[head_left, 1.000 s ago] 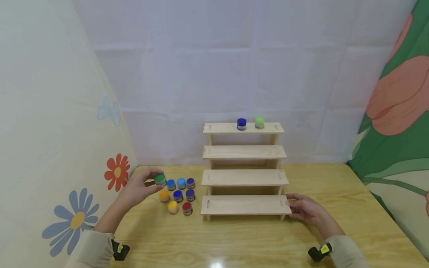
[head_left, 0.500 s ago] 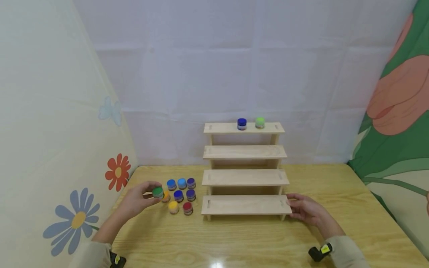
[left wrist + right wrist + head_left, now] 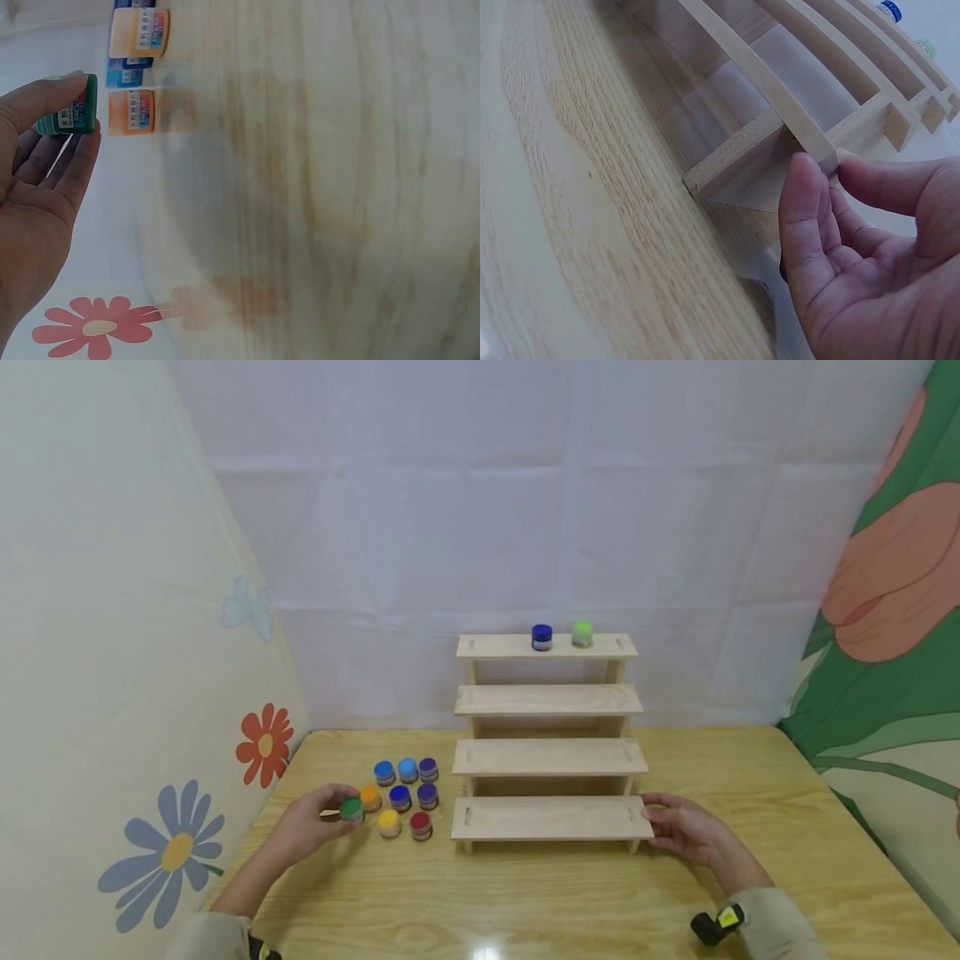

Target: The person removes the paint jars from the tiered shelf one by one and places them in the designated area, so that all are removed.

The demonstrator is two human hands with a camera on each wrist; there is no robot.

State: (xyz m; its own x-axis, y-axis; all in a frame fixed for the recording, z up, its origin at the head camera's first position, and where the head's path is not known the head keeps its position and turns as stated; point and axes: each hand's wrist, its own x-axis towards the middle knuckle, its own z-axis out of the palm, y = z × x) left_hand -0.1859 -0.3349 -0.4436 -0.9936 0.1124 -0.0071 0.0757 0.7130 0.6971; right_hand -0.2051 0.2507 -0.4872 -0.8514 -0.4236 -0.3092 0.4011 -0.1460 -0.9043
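My left hand [image 3: 307, 825] pinches a small paint jar with a green lid [image 3: 351, 810] between thumb and fingers, at the left edge of a group of similar jars. In the left wrist view the green jar [image 3: 75, 109] is held apart from the orange jar [image 3: 131, 112] beside it. My right hand [image 3: 686, 828] grips the right end of the lowest board of a four-step wooden display shelf [image 3: 551, 820]. The right wrist view shows thumb and fingertips pinching that board's corner [image 3: 814, 142]. A dark blue jar [image 3: 542, 637] and a light green jar [image 3: 582, 634] stand on the top step.
Several jars stand on the table left of the shelf, among them a yellow jar [image 3: 388, 823], a dark red jar [image 3: 421, 826] and a light blue jar [image 3: 407, 770]. White cloth [image 3: 420, 527] hangs behind, and flower-printed cloths border the table [image 3: 480, 902] on both sides.
My left hand has brought the green jar down and slightly left, from beside the back blue jar to left of the orange and yellow ones. My right hand has stayed on the board.
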